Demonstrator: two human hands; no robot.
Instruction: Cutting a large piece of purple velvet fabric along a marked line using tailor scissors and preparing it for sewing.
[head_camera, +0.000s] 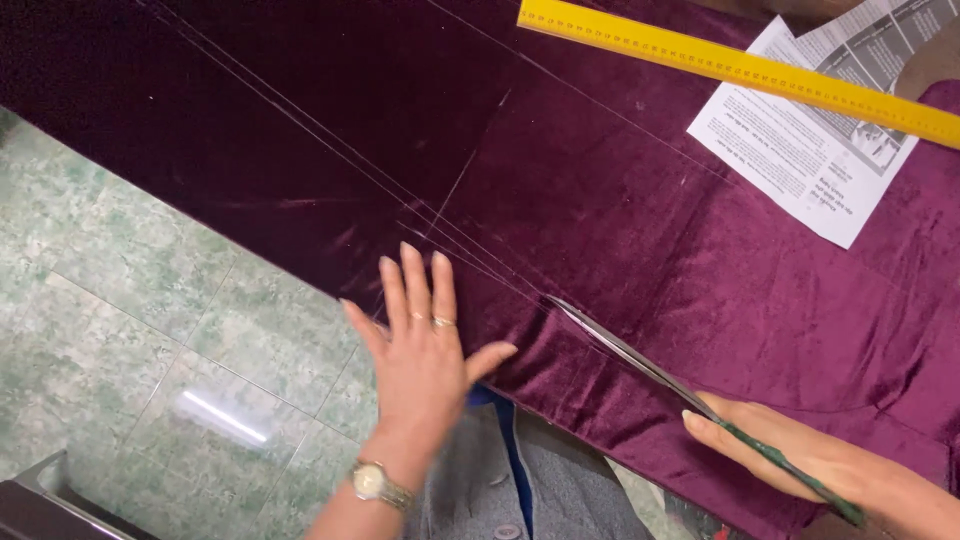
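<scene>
Landmark: one piece of dark purple velvet cloth (620, 230), spread flat and filling most of the view; all places below are given relative to it.
Hands in view: two, both the person's own.
Left hand (420, 345): laid flat on the cloth at its near edge, palm down. Grip fully open, four fingers and thumb spread, holding nothing, only pressing the fabric. Two rings on the fingers; one wristwatch (378, 485) at the wrist.
Right hand (790, 450): at the cloth's near right edge. Grip closed around the green handles of the scissors, forefinger stretched along them.
Scissors (640, 360): one pair. Long blades lie on the cloth, tips pointing up-left, just right of the left hand's thumb and touching a chalk line. How far the blades are parted I cannot tell.
Chalk lines (400, 190): several thin pale lines across the cloth; exact count unclear.
Ruler (740, 68): one, yellow, long, lying slantwise over the cloth's far right part.
Printed paper (810, 150): lies on the cloth's far right corner, partly under the ruler.
Floor (130, 300): green mottled tiles, left of the cloth.
</scene>
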